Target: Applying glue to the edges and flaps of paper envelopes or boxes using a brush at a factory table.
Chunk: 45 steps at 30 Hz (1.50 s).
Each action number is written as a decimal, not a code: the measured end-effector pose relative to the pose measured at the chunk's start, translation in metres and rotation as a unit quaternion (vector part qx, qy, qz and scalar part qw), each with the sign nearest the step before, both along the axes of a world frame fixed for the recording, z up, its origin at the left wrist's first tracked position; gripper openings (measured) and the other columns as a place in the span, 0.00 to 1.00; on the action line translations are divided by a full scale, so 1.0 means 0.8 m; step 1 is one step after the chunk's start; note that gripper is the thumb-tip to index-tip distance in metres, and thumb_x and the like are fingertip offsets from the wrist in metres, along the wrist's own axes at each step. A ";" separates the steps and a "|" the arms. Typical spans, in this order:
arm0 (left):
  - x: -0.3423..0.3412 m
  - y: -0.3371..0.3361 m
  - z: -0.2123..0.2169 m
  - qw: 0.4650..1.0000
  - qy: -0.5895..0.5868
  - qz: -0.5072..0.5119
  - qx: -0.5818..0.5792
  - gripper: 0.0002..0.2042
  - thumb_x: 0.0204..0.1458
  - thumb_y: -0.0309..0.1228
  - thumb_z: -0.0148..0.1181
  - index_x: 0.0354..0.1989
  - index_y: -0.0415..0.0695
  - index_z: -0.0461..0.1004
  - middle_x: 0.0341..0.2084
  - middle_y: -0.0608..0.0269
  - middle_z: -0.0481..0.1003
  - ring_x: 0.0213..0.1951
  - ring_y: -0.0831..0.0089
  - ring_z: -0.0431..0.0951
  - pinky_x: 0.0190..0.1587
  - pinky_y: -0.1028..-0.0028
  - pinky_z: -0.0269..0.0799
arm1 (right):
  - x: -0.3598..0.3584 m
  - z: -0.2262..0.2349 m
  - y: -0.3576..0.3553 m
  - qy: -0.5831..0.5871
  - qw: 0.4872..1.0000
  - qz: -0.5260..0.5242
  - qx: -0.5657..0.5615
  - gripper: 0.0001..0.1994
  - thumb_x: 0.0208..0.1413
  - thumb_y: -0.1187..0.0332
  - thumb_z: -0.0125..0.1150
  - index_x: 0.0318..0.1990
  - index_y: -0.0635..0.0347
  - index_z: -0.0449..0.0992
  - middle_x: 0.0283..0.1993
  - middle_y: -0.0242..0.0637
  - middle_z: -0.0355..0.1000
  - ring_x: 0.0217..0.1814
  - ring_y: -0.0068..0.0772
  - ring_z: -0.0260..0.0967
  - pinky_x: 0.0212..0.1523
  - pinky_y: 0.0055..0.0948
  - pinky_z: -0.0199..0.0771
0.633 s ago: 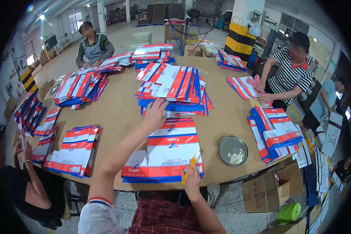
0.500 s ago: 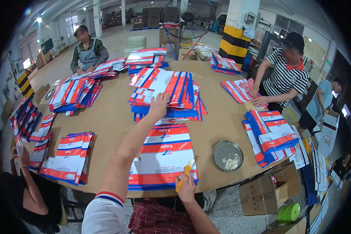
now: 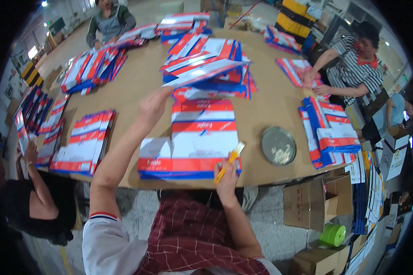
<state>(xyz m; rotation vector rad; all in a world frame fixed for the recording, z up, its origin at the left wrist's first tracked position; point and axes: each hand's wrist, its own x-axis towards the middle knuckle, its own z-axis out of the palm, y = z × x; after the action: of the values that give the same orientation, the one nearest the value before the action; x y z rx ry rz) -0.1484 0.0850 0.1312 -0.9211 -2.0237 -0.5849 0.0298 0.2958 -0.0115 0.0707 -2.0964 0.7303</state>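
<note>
The right hand (image 3: 226, 176) is clasping a yellow-handled brush (image 3: 234, 155), its bristles pointing away and rightward from those fingers. A near stack (image 3: 204, 142) of flat red, white and blue packaging is lying just left of them, its right edge beneath the hand. To their right and slightly beyond, a round tray (image 3: 270, 137) is holding pale paste (image 3: 281, 155).

Farther out, the left hand (image 3: 152, 107) is pinching a loose packaging piece (image 3: 209, 73) by its near-left end — its long axis is running away and rightward from these fingers, so the left hand is the nearer one. Its far end is overlapping a taller pile (image 3: 206, 48); I cannot tell whether they are touching.

White lettering is showing on the near stack's red bands, with a small blue emblem between — the held piece's print is blurring. Farthest rightward, a striped-shirted co-worker (image 3: 358, 68) is leaning over the surface (image 3: 257, 110).
</note>
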 end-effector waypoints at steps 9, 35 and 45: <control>0.213 -0.137 -0.150 0.982 -0.153 -0.078 -0.077 0.10 0.40 0.19 0.54 0.35 0.39 0.70 0.42 0.55 0.73 0.49 0.58 0.70 0.52 0.58 0.65 | 0.048 0.024 -0.005 0.239 0.962 0.066 -0.118 0.18 0.45 0.76 0.62 0.38 0.58 0.58 0.45 0.51 0.64 0.46 0.54 0.64 0.50 0.46 0.64; 0.128 -0.061 -0.143 0.925 -0.323 0.167 -0.110 0.25 0.39 0.19 0.51 0.51 0.40 0.62 0.48 0.53 0.64 0.55 0.59 0.61 0.55 0.51 0.53 | -0.007 -0.003 -0.033 -0.094 0.990 0.073 0.071 0.25 0.40 0.75 0.67 0.43 0.55 0.58 0.50 0.51 0.64 0.46 0.48 0.68 0.42 0.34 0.73; 0.133 -0.058 -0.163 0.966 -0.218 0.104 0.093 0.13 0.26 0.15 0.53 0.25 0.43 0.69 0.27 0.59 0.67 0.37 0.59 0.67 0.41 0.61 0.61 | 0.005 0.020 -0.004 -0.093 0.967 0.152 -0.183 0.10 0.51 0.78 0.50 0.40 0.60 0.62 0.41 0.45 0.67 0.46 0.37 0.66 0.52 0.37 0.63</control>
<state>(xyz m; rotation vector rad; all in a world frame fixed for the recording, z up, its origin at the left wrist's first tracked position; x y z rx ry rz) -0.0420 0.0386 0.0012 -0.4861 -2.3659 -0.9031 0.0335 0.2930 0.0049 0.1251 -2.1133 1.3440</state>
